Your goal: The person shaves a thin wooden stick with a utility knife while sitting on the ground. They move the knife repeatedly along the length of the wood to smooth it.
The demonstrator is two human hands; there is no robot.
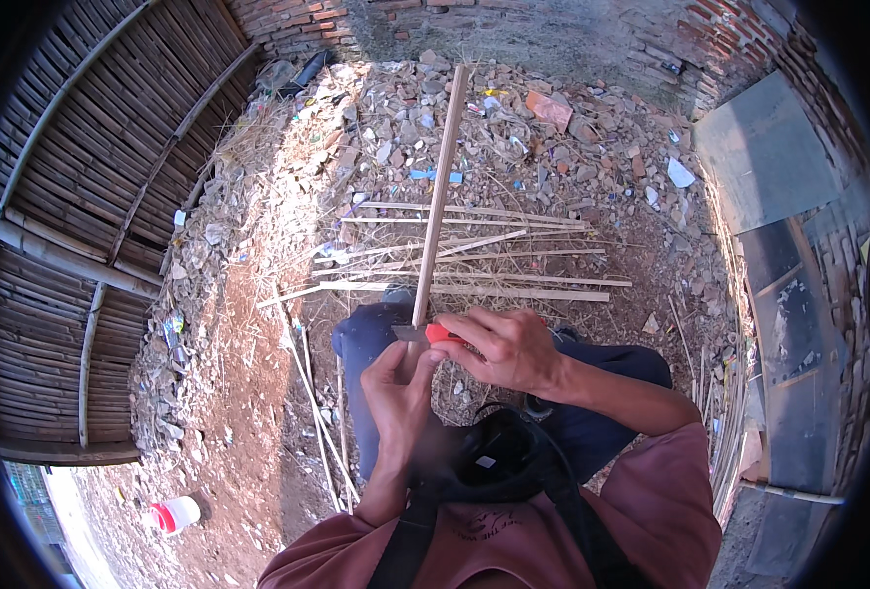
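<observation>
A long, pale strip of wood or bamboo (442, 187) points away from me, its near end between my hands above my lap. My left hand (397, 385) is closed around that near end, thumb and fingers pressed to it. In my right hand (515, 348) is a red-handled utility knife (444, 335), gripped in a fist. Its short grey blade (410, 334) points left and lies across the strip, just beyond my left fingertips. Whether the blade has cut into the strip is too small to tell.
Several thin strips (513, 292) lie crosswise on the ground ahead, over straw and rubble (395, 147). More sticks (317, 422) lie by my left leg. A slatted bamboo wall (72, 128) stands left, a brick wall (553, 39) behind. A white and red container (175, 514) lies at lower left.
</observation>
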